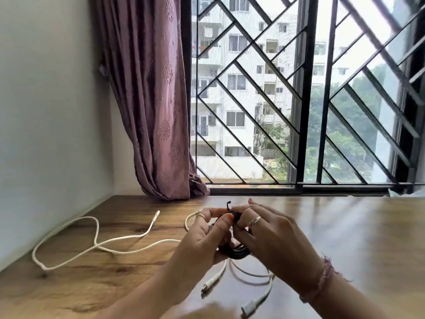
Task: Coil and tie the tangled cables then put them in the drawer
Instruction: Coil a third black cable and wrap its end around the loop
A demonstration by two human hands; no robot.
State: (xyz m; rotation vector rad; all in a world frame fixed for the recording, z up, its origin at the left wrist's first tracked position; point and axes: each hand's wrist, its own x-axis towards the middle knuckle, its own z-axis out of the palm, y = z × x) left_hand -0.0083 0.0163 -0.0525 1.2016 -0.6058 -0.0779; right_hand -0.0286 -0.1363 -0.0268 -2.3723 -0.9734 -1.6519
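The wooden table (345, 226) fills the lower half of the view, butted against a white wall (46, 111) on the left and a window (299, 100) at the back with a diagonal metal grille; 1 mauve curtain (151, 100) hangs at the window's left edge, its hem resting on the table's far end. Through the glass stand pale apartment blocks and some trees.

2 hands work together above the middle of the table. The left hand (204, 236) pinches 1 black cable (232, 249), coiled into a small bundle, between thumb and fingers; the right hand (266, 231) has its fingers curled over the top of the same bundle, a short black end (228, 204) sticking up between the fingertips (it may be a tie or the cable's own tail, the blur hides which). The right hand wears 1 ring and its wrist 1 pink thread bracelet (322, 282); the left hand also wears 1 ring.

On the table lie white cables, probably 2 though they overlap: a long white cable (96, 238) loops loosely across the left side, and a second white cable (253, 272) lies just under the hands, with 2 white plugs near the front edge.
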